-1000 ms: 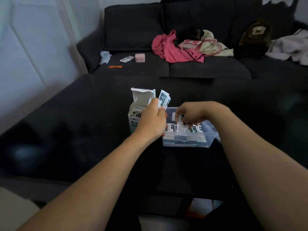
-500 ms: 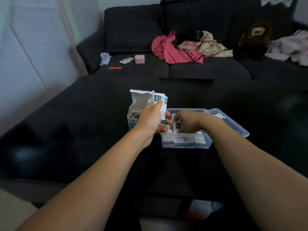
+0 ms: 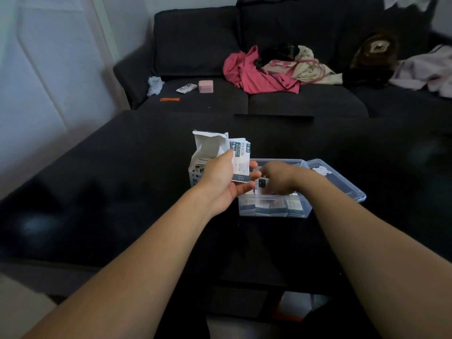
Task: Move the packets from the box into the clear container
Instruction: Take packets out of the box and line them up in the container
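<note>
In your left hand (image 3: 221, 178), just above the near-left corner of the clear container (image 3: 275, 211), you hold a small stack of packets (image 3: 241, 160) upright, long axis vertical, printed face toward you, thumb behind and fingers curled under its lower edge. The container lies immediately right of that hand, so a short rightward tip drops them in. Your right hand (image 3: 277, 178) reaches into the container; it seems to pinch one packet, though blur hides the fingers. The open box (image 3: 203, 155) stands behind your left hand on the dark surface (image 3: 122, 192).
</note>
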`<act>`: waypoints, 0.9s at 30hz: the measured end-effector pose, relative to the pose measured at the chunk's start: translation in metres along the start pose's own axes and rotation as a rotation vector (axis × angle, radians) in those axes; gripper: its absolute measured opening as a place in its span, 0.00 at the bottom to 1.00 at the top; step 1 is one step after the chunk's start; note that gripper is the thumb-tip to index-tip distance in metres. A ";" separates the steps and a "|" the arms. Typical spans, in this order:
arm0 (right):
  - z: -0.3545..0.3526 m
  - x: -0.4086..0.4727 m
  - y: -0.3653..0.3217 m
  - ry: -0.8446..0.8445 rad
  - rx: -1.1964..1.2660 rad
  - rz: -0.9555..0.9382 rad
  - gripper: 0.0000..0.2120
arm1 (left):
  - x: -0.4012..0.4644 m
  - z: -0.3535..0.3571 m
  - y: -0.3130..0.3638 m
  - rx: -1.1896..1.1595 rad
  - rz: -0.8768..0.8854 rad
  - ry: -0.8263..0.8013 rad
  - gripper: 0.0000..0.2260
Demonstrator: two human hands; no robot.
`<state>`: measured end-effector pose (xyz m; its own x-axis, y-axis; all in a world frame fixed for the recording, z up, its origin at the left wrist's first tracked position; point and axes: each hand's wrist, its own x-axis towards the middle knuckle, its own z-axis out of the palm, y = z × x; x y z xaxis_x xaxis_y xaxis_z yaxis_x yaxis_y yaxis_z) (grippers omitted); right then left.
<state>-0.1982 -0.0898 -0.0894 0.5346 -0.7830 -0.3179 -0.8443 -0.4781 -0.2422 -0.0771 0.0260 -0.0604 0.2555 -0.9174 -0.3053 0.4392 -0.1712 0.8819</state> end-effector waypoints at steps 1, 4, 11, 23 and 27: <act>0.000 0.000 0.001 0.003 -0.001 -0.005 0.06 | 0.000 0.000 0.000 -0.038 -0.017 -0.013 0.15; -0.001 0.001 0.002 -0.002 0.009 -0.010 0.13 | 0.000 0.000 0.001 -0.100 -0.035 -0.029 0.13; -0.033 -0.031 -0.005 0.298 0.690 -0.093 0.12 | 0.003 -0.001 -0.001 -0.102 0.030 -0.026 0.12; -0.033 -0.039 -0.017 0.433 1.114 -0.194 0.05 | 0.002 -0.003 -0.002 -0.026 0.110 -0.007 0.09; -0.032 -0.041 -0.012 0.323 1.102 -0.204 0.07 | 0.004 -0.003 -0.004 0.016 0.130 -0.012 0.09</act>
<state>-0.2111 -0.0643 -0.0435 0.4878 -0.8725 0.0285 -0.1695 -0.1267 -0.9774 -0.0752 0.0237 -0.0658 0.2988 -0.9365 -0.1834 0.3891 -0.0559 0.9195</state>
